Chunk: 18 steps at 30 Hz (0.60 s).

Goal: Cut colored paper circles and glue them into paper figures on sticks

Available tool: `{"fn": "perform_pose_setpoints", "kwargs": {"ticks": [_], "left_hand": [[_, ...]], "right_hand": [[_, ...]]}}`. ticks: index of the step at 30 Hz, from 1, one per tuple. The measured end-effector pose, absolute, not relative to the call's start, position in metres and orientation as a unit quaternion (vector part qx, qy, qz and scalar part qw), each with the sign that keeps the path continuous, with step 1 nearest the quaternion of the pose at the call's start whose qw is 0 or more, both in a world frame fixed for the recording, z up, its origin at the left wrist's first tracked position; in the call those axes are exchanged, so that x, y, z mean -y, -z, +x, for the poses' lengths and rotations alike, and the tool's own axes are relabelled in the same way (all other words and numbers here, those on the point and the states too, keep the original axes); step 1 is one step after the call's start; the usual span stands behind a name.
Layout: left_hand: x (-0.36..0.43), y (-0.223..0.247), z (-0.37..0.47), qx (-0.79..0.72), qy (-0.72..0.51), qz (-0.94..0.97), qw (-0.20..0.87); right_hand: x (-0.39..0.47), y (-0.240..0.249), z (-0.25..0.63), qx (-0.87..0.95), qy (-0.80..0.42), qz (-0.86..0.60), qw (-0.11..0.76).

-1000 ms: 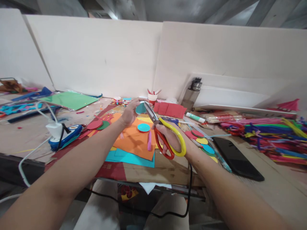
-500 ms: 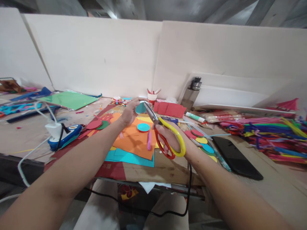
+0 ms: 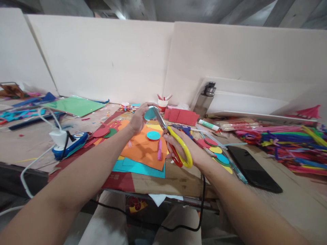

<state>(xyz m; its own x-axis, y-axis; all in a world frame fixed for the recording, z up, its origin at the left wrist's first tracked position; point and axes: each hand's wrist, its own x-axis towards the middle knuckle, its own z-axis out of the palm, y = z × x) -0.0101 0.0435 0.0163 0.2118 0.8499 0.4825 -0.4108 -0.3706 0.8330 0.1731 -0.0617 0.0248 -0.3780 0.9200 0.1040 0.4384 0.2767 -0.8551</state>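
My left hand (image 3: 139, 119) holds up a small blue paper piece (image 3: 150, 114) with a pale edge, pinched at its rim. My right hand (image 3: 178, 144) grips scissors (image 3: 187, 151) with one yellow and one red handle. Their blades point up and left, the tips at the right edge of the blue paper. Below the hands a blue disc with a red rim (image 3: 153, 135) and a pink marker (image 3: 159, 149) lie on orange paper (image 3: 143, 154). Blue sheets (image 3: 143, 167) stick out under the orange paper.
A power strip (image 3: 70, 144) is at the left, near green sheets (image 3: 78, 105). On the right are coloured discs (image 3: 221, 158), a black phone (image 3: 252, 168), a glue stick (image 3: 208, 125) and many pipe cleaners (image 3: 288, 143). A bottle (image 3: 203, 102) stands behind.
The scissor handles have moved closer together and slightly left, so the blades look more closed. My left hand still holds the blue paper in nearly the same place.
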Motion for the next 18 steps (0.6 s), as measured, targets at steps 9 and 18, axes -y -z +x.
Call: {"fn": "perform_pose_setpoints", "kwargs": {"ticks": [9,18], "left_hand": [[-0.047,-0.015,-0.009,-0.207,-0.601,0.582,0.507],[-0.043,-0.016,-0.007,-0.215,-0.592,0.591,0.505]], "right_hand": [[0.071,-0.038,0.168,0.723,-0.390,-0.495,0.282],[0.072,-0.039,0.165,0.712,-0.390,-0.506,0.292]]}}
